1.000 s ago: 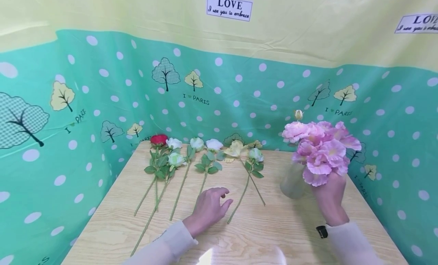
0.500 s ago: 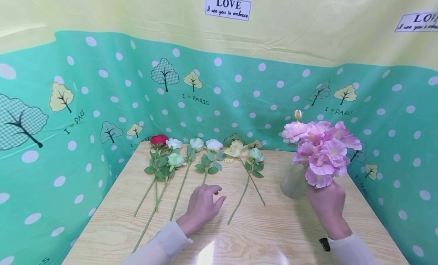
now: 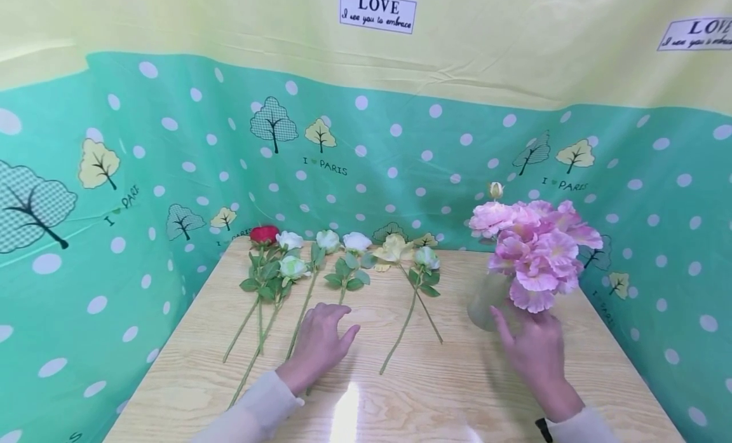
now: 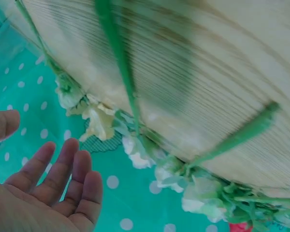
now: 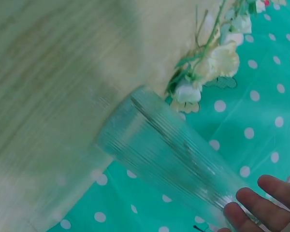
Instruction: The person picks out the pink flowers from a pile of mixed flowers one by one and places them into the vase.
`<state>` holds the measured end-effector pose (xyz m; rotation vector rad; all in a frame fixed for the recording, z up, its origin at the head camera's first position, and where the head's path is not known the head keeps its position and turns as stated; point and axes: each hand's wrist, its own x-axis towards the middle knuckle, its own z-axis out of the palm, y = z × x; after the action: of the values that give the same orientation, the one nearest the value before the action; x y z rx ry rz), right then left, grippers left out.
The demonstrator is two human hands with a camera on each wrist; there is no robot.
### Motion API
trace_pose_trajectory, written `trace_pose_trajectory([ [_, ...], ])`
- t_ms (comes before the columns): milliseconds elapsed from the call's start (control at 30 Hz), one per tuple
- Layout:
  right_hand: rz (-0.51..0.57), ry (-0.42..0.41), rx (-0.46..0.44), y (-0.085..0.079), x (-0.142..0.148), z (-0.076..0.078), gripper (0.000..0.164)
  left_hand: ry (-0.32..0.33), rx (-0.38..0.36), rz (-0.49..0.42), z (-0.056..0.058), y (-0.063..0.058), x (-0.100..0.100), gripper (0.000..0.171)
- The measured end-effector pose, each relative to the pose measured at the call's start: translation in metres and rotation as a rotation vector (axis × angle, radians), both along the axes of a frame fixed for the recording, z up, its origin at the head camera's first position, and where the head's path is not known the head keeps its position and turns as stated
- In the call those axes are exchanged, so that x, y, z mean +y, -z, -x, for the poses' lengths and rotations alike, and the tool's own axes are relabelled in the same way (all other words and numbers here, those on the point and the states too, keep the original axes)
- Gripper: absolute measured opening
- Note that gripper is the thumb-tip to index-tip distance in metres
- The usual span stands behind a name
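A clear ribbed glass vase [image 3: 483, 302] stands upright at the table's right, filled with pink flowers [image 3: 546, 252] and one small pale bud [image 3: 495, 190]. My right hand [image 3: 534, 354] is just below the blooms, thumb spread and nothing gripped. In the right wrist view its fingers [image 5: 266, 212] lie by the vase's [image 5: 169, 150] upper end; contact is unclear. My left hand [image 3: 317, 341] hovers over the stems with relaxed fingers, holding nothing. Nearest it are a white rose [image 3: 357, 241] and another pale rose [image 3: 328, 240], lying flat. The left wrist view shows its empty palm [image 4: 43, 203].
Further left lie a red rose [image 3: 264, 234], a white rose [image 3: 290, 240] and a greenish-white rose [image 3: 293, 267]. A yellow flower [image 3: 394, 248] crosses a pale green rose [image 3: 427, 257] mid-table. Polka-dot cloth [image 3: 417, 154] hangs behind the wooden table [image 3: 434, 398].
My right hand has come away from under the pink flowers, its thumb now apart. My left hand has drifted left, toward the stems. The flowers in the vase stay put.
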<state>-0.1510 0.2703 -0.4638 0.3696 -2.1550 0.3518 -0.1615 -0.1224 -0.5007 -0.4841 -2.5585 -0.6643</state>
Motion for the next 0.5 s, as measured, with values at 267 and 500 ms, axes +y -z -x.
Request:
trace_pose_trajectory([
  [267, -0.015, -0.075, -0.111, 0.015, -0.013, -0.008, 0.053, -0.020, 0.001, 0.061, -0.001, 0.001, -0.021, 0.050],
  [500, -0.089, -0.066, -0.321, 0.025, -0.018, -0.018, 0.063, -0.062, -0.114, 0.137, -0.005, 0.001, -0.033, 0.070],
])
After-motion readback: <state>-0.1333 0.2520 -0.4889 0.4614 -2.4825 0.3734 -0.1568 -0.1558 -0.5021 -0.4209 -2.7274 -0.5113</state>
